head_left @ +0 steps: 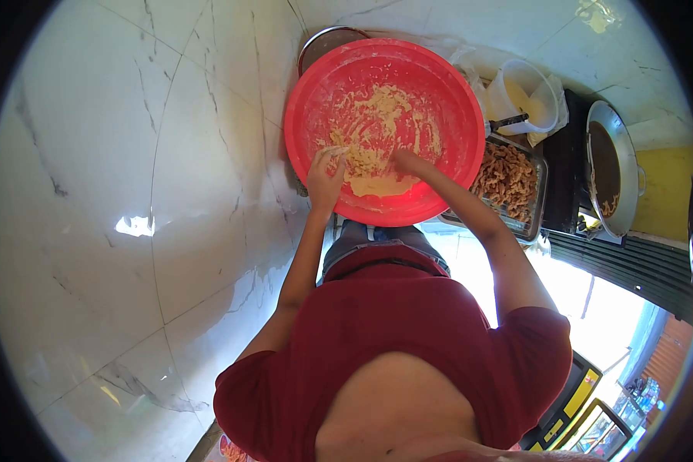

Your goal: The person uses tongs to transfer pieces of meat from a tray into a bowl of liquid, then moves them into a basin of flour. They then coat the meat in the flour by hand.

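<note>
A wide red basin (304, 100) holds pale yellow flour (381, 186) with clumpy, coated pieces (362, 158) in the middle. Inside its left edge is my left hand (325, 173), its fingers bent together and dusted with flour at the tips. What they pinch, if anything, is too small to name. My right hand (410, 163) reaches over the near right rim, fingers pointing down into the flour mix beside the clumps. Those fingers are blurred and partly hidden.
Right of the basin, a metal tray (541, 189) holds browned fried pieces (507, 181). Behind it stands a white bucket (543, 85) with yellowish contents and a black handle (510, 121) across it. A large pan (627, 138) of dark oil is farther right. A marble-patterned wall (131, 192) is close on the left.
</note>
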Tool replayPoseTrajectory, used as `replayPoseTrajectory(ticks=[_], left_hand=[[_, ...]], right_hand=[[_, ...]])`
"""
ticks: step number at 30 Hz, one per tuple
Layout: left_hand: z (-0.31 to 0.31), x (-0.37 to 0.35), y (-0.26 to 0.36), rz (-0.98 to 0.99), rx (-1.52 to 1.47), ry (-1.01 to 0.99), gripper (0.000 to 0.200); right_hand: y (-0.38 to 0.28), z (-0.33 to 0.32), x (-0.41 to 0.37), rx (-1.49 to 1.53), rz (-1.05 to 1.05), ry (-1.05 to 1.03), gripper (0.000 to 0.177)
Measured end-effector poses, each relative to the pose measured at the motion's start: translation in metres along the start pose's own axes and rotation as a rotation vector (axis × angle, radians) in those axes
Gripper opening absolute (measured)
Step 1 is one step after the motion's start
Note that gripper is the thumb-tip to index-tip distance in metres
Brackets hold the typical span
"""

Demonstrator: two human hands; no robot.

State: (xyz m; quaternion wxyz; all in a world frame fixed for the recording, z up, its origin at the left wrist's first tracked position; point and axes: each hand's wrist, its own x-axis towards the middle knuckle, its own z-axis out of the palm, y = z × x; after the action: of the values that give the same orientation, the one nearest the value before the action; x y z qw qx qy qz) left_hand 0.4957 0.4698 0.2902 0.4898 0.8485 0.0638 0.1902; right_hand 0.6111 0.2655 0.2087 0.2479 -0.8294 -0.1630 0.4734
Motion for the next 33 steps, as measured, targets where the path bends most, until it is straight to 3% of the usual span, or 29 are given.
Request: replayPoseTrajectory(ticks=[3,6,9,12,15,18,21,24,27,30,31,33], left_hand=[[0.0,0.0,-0.001,-0.008,-0.002,-0.012,0.019],[0.001,-0.001,-0.002,-0.004,0.005,-0.016,0.019],[0.0,0.0,-0.004,0.002,0.014,-0.02,0.018],[0.001,-0.001,-0.004,0.01,0.007,-0.024,0.018],[0.0,-0.001,-0.002,0.002,0.008,-0.028,0.017],[-0.001,-0.001,0.005,-0.062,0.036,-0.066,0.018],[0.002,-0.002,0.0,-0.094,0.14,-0.149,0.019],[0.002,-0.001,0.0,-0.095,0.217,-0.202,0.02],[0.005,0.0,-0.002,-0.136,0.202,-0.319,0.023],[0.024,0.004,-0.026,-0.137,0.019,-0.535,0.027],[0.033,0.005,-0.036,-0.128,-0.066,-0.615,0.028],[0.056,0.006,-0.051,0.084,0.056,-0.703,0.029]], right_hand=[[0.002,0.022,0.028,-0.005,0.055,0.073,0.012],[-0.004,0.055,0.033,-0.554,-0.352,0.049,0.015],[-0.01,0.057,0.023,-0.48,-0.332,-0.136,0.016],[0.008,0.034,0.026,-0.05,-0.254,-0.386,0.018],[0.016,0.013,0.029,-0.276,-0.106,-0.122,0.021],[0.018,0.029,0.042,-0.169,-0.072,0.051,0.028],[0.041,0.067,0.056,-0.573,-0.527,-0.047,0.03],[-0.003,0.046,0.015,-0.369,-0.246,-0.357,0.024],[0.015,0.02,0.024,-0.576,-0.423,-0.23,0.027],[0.015,-0.011,-0.01,-0.071,-0.035,0.094,0.033],[0.027,-0.016,-0.011,-0.063,-0.102,0.155,0.033],[0.046,-0.027,-0.012,-0.05,-0.234,0.276,0.033]])
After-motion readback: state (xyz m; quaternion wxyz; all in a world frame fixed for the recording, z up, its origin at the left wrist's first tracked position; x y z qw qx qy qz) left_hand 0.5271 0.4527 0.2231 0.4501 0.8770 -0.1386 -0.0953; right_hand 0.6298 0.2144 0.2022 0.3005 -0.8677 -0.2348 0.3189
